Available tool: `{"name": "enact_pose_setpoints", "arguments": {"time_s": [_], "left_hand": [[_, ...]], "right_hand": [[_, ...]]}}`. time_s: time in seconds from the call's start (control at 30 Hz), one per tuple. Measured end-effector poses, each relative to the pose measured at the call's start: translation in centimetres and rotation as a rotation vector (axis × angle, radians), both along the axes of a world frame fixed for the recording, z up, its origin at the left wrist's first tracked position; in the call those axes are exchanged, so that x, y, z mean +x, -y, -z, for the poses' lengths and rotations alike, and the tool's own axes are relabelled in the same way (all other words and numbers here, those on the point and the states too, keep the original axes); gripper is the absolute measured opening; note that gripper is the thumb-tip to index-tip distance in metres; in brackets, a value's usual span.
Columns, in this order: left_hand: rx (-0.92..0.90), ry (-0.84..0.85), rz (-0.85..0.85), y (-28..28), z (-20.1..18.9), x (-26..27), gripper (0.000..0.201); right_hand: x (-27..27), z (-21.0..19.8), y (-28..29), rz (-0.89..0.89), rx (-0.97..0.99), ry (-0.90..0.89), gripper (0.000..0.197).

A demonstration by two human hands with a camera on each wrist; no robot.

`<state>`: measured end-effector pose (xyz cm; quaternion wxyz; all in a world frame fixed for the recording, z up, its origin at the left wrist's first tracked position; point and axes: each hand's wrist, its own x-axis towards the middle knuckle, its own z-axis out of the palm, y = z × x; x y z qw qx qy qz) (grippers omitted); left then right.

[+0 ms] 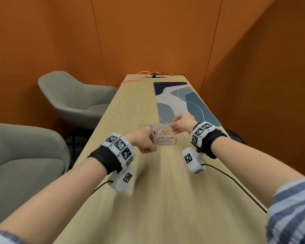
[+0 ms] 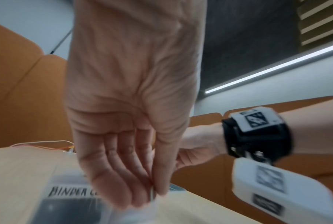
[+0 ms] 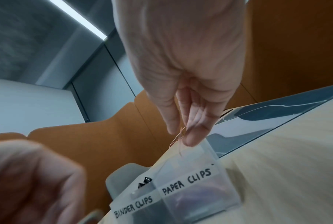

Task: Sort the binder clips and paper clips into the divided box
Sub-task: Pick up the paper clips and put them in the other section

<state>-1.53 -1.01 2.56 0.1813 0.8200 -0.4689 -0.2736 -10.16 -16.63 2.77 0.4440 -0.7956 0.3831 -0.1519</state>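
Observation:
The clear divided box (image 1: 165,140) stands mid-table, its right cell labelled PAPER CLIPS and holding several coloured paper clips (image 1: 164,132). In the right wrist view the box (image 3: 190,181) also shows its BINDER CLIPS cell with black binder clips (image 3: 145,181). My right hand (image 1: 174,126) hovers over the right cell, and there my right hand (image 3: 180,136) pinches a thin golden paper clip (image 3: 178,138). My left hand (image 1: 148,143) is at the box's near left corner; my left hand (image 2: 156,191) pinches a thin silvery piece, blurred. A pink paper clip (image 1: 184,169) lies loose on the table.
A blue patterned desk mat (image 1: 183,103) lies beyond the box on the right. A socket strip with orange and white cables (image 1: 155,76) sits at the far end. Two grey armchairs (image 1: 74,99) stand left of the table. A black wrist-camera cable (image 1: 236,187) trails over the near table.

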Motion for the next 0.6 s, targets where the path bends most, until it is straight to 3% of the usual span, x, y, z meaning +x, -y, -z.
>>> {"name": "enact_pose_setpoints", "arguments": {"time_s": [0.13, 0.23, 0.33, 0.47, 0.6], "left_hand": [[-0.124, 0.049, -0.164, 2.8, -0.9, 1.5, 0.019], [-0.139, 0.087, -0.208, 4.7, -1.2, 1.5, 0.006], [-0.159, 0.117, -0.229, 5.9, -1.0, 1.3, 0.018], [-0.199, 0.180, -0.238, 5.8, -1.1, 0.6, 0.021], [-0.255, 0.208, -0.215, 4.4, -1.3, 0.2, 0.024]], "right_hand": [[-1.9, 0.2, -0.3, -0.048, -0.142, -0.027, 0.019], [-5.1, 1.4, -1.1, -0.259, -0.306, -0.312, 0.017], [-7.8, 3.5, -2.4, -0.476, -0.463, -0.584, 0.027], [-9.7, 4.6, -5.1, -0.633, -0.569, -0.630, 0.003], [-9.8, 4.8, -6.1, -0.636, -0.699, -0.633, 0.017]]}}
